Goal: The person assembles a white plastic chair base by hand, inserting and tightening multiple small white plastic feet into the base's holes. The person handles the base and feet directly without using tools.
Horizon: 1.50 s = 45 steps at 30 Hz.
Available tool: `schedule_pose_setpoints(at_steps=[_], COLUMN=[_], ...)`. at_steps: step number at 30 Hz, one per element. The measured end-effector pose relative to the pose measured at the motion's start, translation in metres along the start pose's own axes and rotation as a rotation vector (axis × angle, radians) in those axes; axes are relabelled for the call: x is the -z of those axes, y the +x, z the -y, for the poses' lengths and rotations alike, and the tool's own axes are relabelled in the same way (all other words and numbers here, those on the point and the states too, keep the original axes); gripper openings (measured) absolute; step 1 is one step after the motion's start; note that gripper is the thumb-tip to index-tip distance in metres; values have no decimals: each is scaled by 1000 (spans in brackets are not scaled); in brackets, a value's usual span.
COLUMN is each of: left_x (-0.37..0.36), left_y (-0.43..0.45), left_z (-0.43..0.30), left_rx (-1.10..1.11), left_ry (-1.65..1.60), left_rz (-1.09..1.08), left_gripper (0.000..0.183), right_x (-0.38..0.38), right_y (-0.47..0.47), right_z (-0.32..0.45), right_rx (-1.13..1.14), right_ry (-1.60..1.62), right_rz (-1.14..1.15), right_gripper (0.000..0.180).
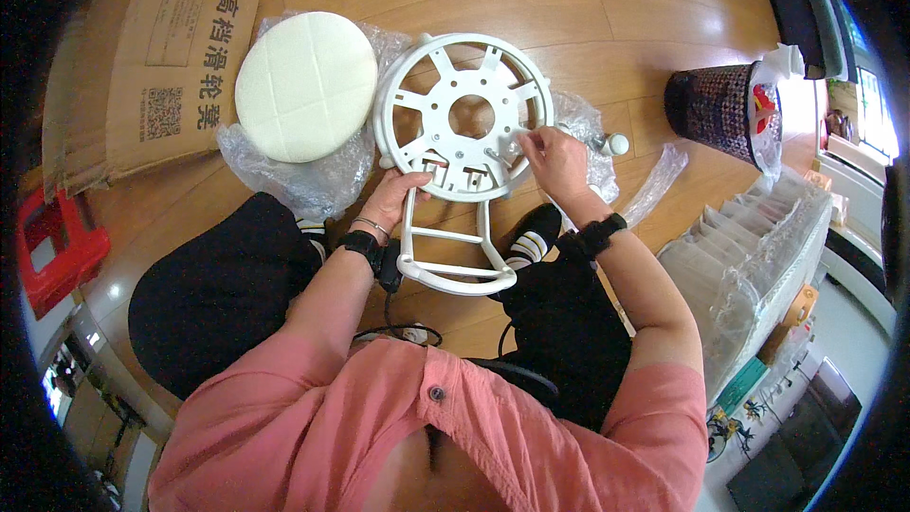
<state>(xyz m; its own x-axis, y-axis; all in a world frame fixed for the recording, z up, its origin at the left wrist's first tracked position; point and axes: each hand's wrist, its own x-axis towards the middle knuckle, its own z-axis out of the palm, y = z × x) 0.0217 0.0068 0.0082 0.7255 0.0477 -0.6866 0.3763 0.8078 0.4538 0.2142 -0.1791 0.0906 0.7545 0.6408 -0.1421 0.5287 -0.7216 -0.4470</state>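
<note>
A white round metal stool frame (487, 96), with spokes and a holed centre plate, is before me above the floor. A white tubular backrest (455, 233) joins its near side and points toward me. My left hand (392, 198) grips the rim near that joint, thumb on top. Over the rim's right side is my right hand (560, 160), fingertips pinched together. A small metal rod or bolt (494, 155) stands in the plate just left of those fingers. Whether they hold something small is too blurred to tell. A cream round seat cushion (306, 85) lies left of the frame on bubble wrap (298, 174).
A cardboard box (181, 64) with printing stands at the left, above a red plastic stool (60, 249). More bubble wrap (579, 114) and a white-capped cylindrical part (613, 144) lie right of the frame. Further right are a wastebasket (711, 110) and a lace-covered piece of furniture (746, 256).
</note>
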Motion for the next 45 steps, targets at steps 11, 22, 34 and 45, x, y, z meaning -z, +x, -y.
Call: schedule_pose_setpoints(at_steps=[11, 22, 34, 45], left_x=[2, -1, -1, 2], left_y=[2, 5, 6, 9], left_z=[-1, -2, 0, 4], left_rx=[7, 26, 17, 12], left_ry=[50, 38, 5, -48], left_rz=[13, 13, -16, 12], left_gripper=[38, 34, 37, 36], right_x=[2, -24, -83, -79], right_y=[7, -32, -24, -20], right_z=[10, -36, -42, -43], right_rx=[-387, -825, -677, -699], right_ry=[130, 1151, 1481, 1587], right_rz=[476, 587, 430, 480], right_gripper=[40, 57, 40, 36])
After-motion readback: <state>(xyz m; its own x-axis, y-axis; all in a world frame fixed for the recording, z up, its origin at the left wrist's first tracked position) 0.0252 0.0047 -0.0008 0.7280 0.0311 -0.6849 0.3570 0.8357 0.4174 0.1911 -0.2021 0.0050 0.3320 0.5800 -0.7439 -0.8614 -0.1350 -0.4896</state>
